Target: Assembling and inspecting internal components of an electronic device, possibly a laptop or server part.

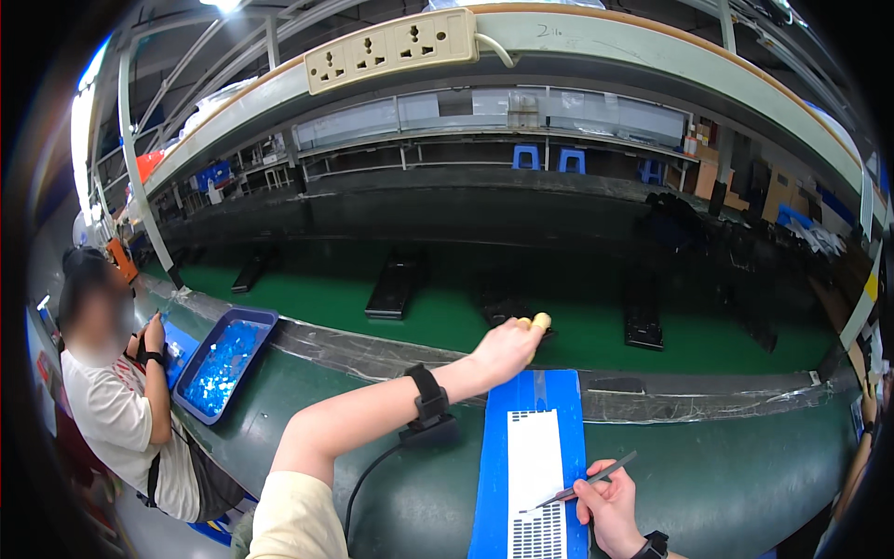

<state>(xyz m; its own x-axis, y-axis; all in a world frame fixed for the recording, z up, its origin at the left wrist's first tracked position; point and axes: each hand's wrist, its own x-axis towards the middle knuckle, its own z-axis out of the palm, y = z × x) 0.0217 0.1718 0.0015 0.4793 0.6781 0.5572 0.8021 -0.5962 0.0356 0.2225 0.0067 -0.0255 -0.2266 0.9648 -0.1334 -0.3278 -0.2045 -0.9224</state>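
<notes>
My left hand [503, 356] reaches out over the green belt, with yellow finger cots on its fingertips. Its fingers are closed on the near end of a dark, flat black device [503, 306], partly hidden by the hand. In my right hand [610, 511] is a pair of tweezers [596, 472], pinched like a pen. Their tips are over a white sheet [535, 456] bearing rows of small black pieces, dense at its near end and few at its far end. Under the sheet lies a blue board [573, 419].
Other black devices [391, 289] [643, 321] lie along the green belt [587, 321]. On the left, a co-worker [116, 401] sits beside a dark blue tray [270, 326] of shiny blue pieces. A power strip [391, 51] is fixed to the shelf overhead. A black cable [358, 484] hangs by my left forearm.
</notes>
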